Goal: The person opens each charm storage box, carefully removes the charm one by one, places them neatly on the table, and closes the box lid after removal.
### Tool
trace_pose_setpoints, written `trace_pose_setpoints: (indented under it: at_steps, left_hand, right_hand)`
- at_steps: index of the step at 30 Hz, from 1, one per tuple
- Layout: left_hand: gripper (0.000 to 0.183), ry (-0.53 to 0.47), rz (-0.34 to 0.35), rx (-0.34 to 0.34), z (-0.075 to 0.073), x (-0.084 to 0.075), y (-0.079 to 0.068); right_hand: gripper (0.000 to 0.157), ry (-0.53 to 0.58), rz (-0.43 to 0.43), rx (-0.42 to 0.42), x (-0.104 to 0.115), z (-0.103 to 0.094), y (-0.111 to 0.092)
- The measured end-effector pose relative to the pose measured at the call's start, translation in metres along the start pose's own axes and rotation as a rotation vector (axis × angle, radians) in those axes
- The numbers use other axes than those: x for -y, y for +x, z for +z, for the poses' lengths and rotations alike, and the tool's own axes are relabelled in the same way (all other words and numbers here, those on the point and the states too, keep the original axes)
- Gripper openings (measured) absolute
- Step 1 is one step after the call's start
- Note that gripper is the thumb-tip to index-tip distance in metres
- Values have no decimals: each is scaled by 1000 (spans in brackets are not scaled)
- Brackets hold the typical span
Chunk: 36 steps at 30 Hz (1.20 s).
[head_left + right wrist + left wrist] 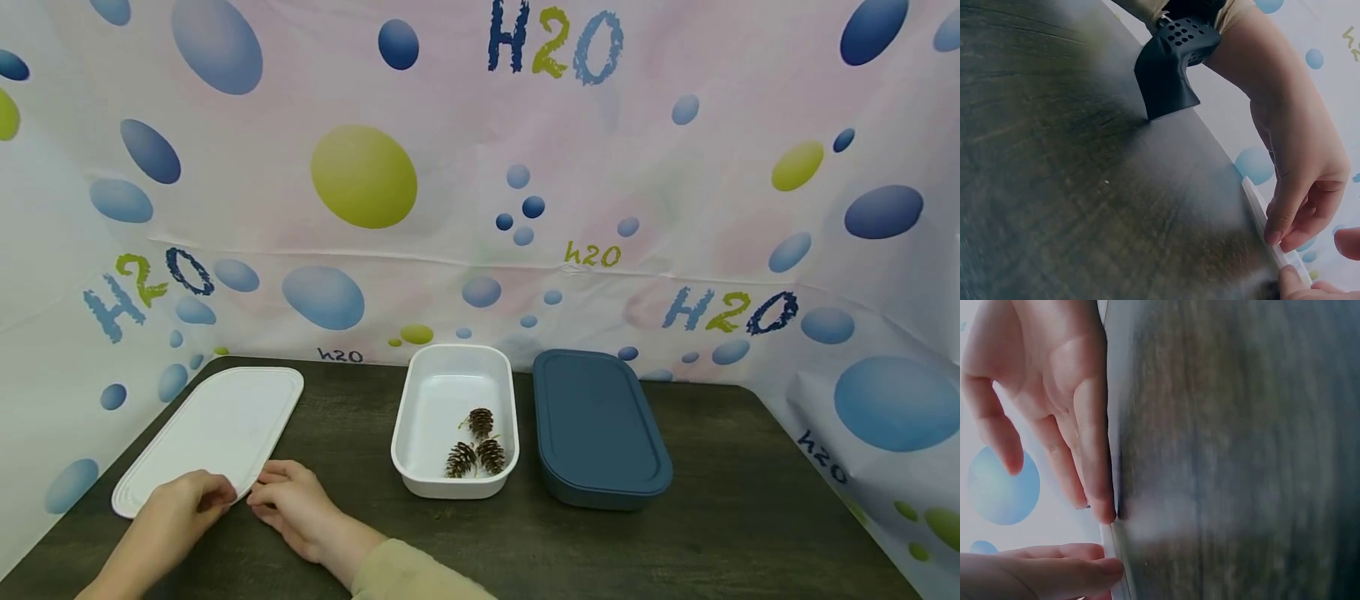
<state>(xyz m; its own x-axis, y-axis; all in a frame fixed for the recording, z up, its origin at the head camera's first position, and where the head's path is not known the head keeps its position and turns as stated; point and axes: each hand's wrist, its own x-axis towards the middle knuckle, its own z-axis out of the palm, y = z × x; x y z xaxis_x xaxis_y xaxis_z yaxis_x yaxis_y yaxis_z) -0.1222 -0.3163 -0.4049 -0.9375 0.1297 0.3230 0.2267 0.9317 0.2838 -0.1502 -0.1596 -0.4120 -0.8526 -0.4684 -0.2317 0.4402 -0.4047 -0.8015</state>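
Note:
A white lid (217, 425) with rounded corners lies on the left part of the table. Thumb and curled fingers of my left hand (176, 517) pinch its near right edge; the right wrist view shows this left hand (1304, 181) at the rim. Just right of it, my right hand (303, 510) touches the same edge. Seen in the left wrist view, the right hand (1054, 394) has its fingers extended and its thumb apart. At mid-table stands a white container (420, 462) without a cover, with three pine cones (491, 457) in its near end.
A dark blue container with its lid on (600, 425) stands right of the white one. The dark table (735, 500) meets a patterned cloth backdrop (450, 108) at the back and sides.

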Motion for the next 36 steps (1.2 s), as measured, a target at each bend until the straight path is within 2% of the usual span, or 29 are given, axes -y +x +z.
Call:
trace_pose_setpoints:
  at_steps: [7, 14, 16, 19, 22, 26, 32, 36]
  left_hand:
    - [28, 6, 17, -53, 0, 7, 1]
    - [18, -32, -82, 55, -7, 8, 6]
    - [17, -35, -92, 59, -7, 9, 6]
    - [17, -37, -89, 34, -7, 8, 5]
    - [18, -39, -71, -34, -6, 6, 4]
    - [18, -85, -71, -106, -5, -3, 4]
    - [24, -244, -137, -94, -8, -29, 7]
    - [29, -313, -141, -107, -8, -49, 8]
  right_hand:
    - [51, 61, -25, -8, -8, 3, 2]
    - [50, 62, -40, -1, -9, 4, 4]
    - [49, 51, -41, 3, -9, 3, 4]
    - [49, 1, -64, 7, -7, 1, 4]
    - [48, -76, -107, 35, -1, -2, 2]
    - [47, -199, -181, 105, 12, -8, -4]
    - [43, -368, -268, 166, 33, -18, -20]
    - [43, -432, -308, 209, 48, -28, -31]
